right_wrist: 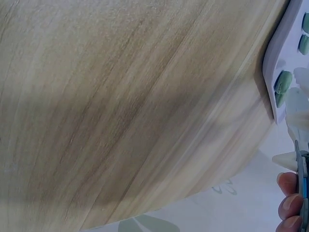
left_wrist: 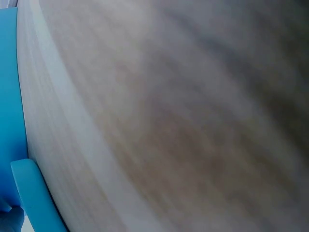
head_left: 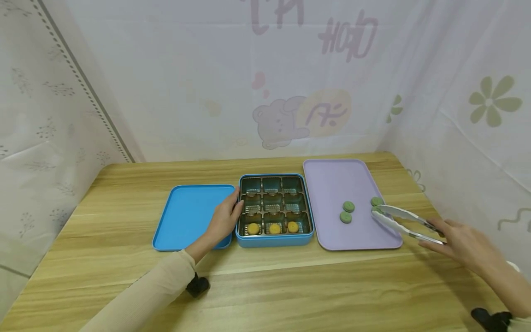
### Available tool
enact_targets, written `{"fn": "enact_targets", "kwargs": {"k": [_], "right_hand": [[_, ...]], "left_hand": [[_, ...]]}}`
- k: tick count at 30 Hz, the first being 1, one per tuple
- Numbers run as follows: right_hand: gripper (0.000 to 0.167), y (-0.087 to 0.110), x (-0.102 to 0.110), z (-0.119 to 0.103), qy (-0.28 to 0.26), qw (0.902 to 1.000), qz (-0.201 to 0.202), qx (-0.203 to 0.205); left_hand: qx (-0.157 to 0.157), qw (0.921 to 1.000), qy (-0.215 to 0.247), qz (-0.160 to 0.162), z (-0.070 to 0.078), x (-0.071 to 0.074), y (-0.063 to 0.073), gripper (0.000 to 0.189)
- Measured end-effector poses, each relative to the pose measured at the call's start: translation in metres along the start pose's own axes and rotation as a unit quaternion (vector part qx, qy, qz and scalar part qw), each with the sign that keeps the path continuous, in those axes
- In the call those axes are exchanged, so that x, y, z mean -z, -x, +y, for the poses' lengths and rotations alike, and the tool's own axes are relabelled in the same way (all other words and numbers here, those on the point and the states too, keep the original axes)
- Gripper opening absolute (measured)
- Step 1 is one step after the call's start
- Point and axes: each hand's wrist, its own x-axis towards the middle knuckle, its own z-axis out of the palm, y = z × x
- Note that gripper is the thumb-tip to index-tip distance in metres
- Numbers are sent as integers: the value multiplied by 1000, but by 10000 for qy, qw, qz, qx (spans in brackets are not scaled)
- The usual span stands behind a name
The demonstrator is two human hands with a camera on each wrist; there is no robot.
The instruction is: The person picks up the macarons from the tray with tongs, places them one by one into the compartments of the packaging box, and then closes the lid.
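The right hand (head_left: 464, 244), at the lilac tray's (head_left: 365, 239) four o'clock, grips tongs (head_left: 404, 213); close their tips gently on the green cookie (head_left: 375, 209) at the tray's three o'clock side. The left hand (head_left: 224, 217) touches the nine-compartment box (head_left: 274, 241) at nine o'clock, fingers towards one; whether it pinches the rim, I cannot tell.

Soft light fills the head view; the left wrist view's tabletop (left_wrist: 159, 135) is dim, blurred
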Motion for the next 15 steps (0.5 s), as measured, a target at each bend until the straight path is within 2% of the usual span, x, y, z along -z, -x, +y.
{"fn": "enact_targets", "kwargs": {"k": [10, 15], "right_hand": [[53, 0, 3, 2, 149, 9996, -226, 25], [54, -2, 3, 1, 271, 9994, -119, 163]], "left_hand": [[83, 10000, -10, -23, 0, -1, 0, 51], [68, 10000, 0, -7, 0, 0, 0, 51]]}}
